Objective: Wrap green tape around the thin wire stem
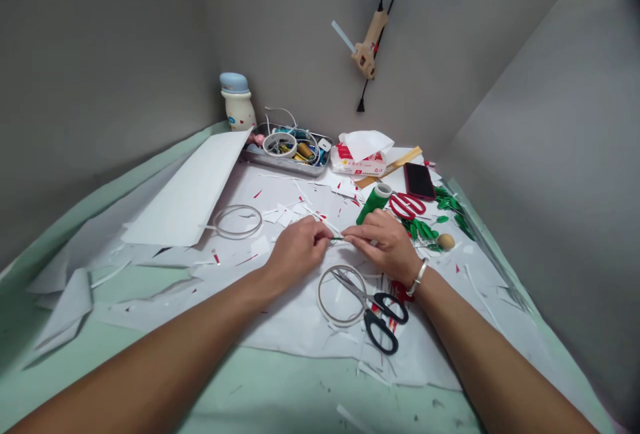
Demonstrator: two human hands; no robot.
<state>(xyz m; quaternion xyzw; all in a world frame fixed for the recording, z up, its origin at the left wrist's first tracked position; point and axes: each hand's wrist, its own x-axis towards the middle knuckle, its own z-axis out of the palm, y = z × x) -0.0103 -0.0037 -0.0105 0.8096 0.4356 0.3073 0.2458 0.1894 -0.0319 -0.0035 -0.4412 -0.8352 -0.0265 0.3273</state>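
My left hand (303, 245) and my right hand (383, 242) meet over the middle of the paper-covered table, fingertips pinched. Between them runs a thin green strand (337, 239), one end in each pinch; whether it is thread or wrapped wire I cannot make out. Just behind my right hand stands a tilted spool of green thread (374, 203). Nearer to me, a roll of tape (320, 297) lies flat with black-handled scissors (373, 301) partly over it. Red-handled scissors (407, 206) and glossy green leaves (420, 229) lie beyond my right hand.
At the back are a metal tray (300, 166) of spools and tape, a tissue pack (357, 159) and a phone (419, 181). White sheets (187, 194) and a coil of white wire (237, 222) lie left. A glue gun (370, 47) hangs on the wall.
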